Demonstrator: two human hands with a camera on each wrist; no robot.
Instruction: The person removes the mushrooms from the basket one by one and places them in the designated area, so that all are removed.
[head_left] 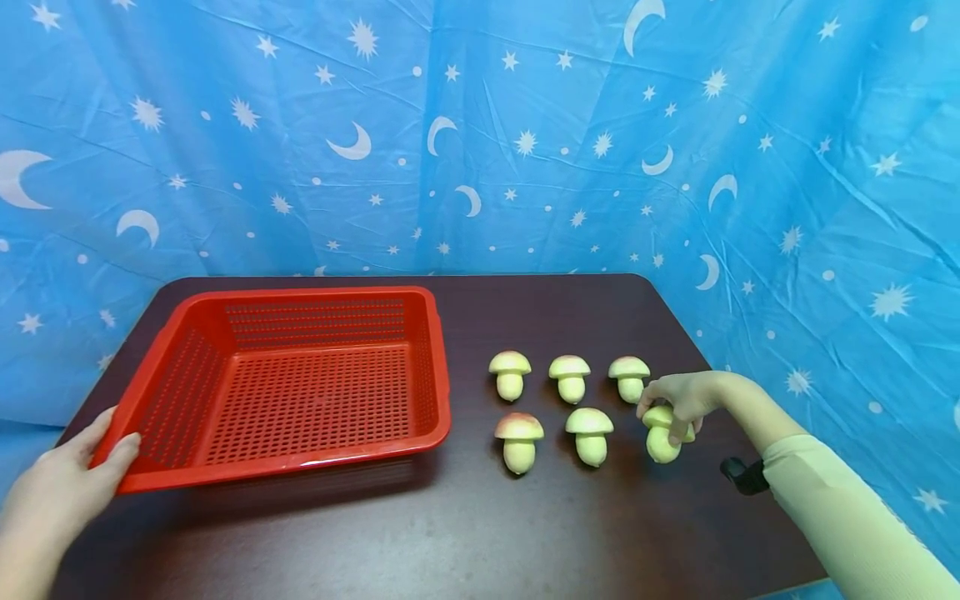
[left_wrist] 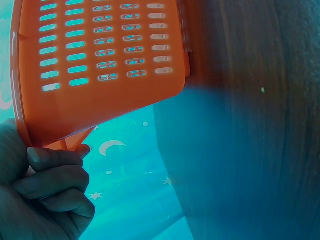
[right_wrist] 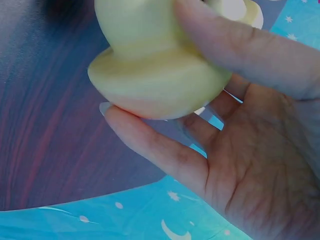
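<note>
At the left, my left hand [head_left: 63,483] grips the near left corner of a red perforated plastic basket [head_left: 315,461], thumb over the rim. In the left wrist view the fingers of that hand [left_wrist: 57,185] curl under the basket's edge [left_wrist: 105,107], and that corner is raised off the table. Over at the right, my right hand [head_left: 688,402] holds a pale yellow-green toy mushroom [head_left: 662,447] between thumb and fingers. The right wrist view shows the thumb on the stem side of this mushroom [right_wrist: 155,82] and a fingertip against its reddish cap top.
Several similar mushrooms stand in two rows, among them a front left one [head_left: 519,442], a front middle one [head_left: 590,435] and a back right one [head_left: 630,379] close to my right hand. The dark table [head_left: 465,533] borders a blue star-and-moon curtain [head_left: 480,150].
</note>
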